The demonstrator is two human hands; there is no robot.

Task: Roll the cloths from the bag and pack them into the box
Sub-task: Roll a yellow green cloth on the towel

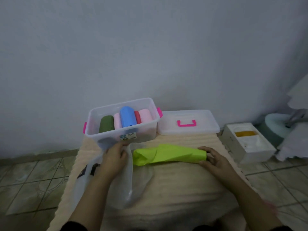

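Note:
A lime-green cloth (168, 155) lies loosely rolled across the cream mat, wider and looser at its left end. My right hand (214, 160) holds the roll's right end, fingers curled round it. My left hand (115, 157) grips the top of a clear plastic bag (126, 184) that sags over the mat's left side. Behind them stands the clear box (98, 137) with pink clips. Inside it lie several rolled cloths: dark green (106, 124), pink (117, 123), blue (127, 116), red (137, 117) and pale pink (145, 115).
The box's clear lid (188, 129) with a pink handle lies to the right of the box on the cream mat (175, 189). A white foam box (248, 144) holding something yellow sits on the tiled floor at right. A grey wall stands close behind.

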